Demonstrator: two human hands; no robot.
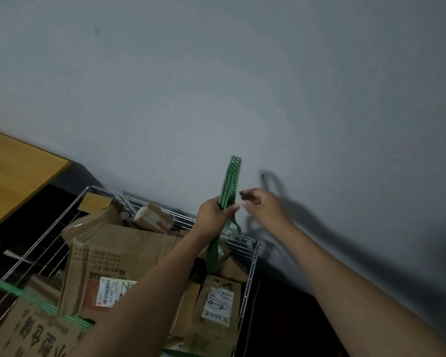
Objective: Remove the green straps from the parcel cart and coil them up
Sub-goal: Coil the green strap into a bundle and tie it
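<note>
Green perforated strap point(231, 188) stands looped in the left hand point(213, 215)'s clenched grip; right hand point(262, 203) spread.

Dim, soft focus, arm shadows on wall point(319, 73)

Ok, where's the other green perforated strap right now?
Lower left in the head view: second green perforated strap stretches from the wire cart's left rail across a printed cardboard box.
</note>
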